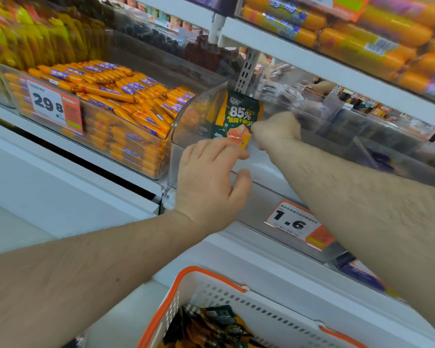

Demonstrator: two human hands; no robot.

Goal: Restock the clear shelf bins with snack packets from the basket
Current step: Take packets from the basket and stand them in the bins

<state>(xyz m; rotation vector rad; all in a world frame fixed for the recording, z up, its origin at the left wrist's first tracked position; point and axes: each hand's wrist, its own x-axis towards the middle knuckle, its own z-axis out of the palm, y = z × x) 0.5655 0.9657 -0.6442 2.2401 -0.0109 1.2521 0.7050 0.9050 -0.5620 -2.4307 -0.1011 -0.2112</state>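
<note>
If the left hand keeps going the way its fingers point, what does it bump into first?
Probably the green-and-orange snack packet standing in the clear bin. The left hand reaches over the bin's front edge, fingers aimed up at the packet's lower edge; they look almost touching, though depth is hard to judge.

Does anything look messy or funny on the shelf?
Nothing looks spilled or broken. The clear bin holds one upright snack packet, gripped by the right hand; the left hand rests on the bin's front.
</note>
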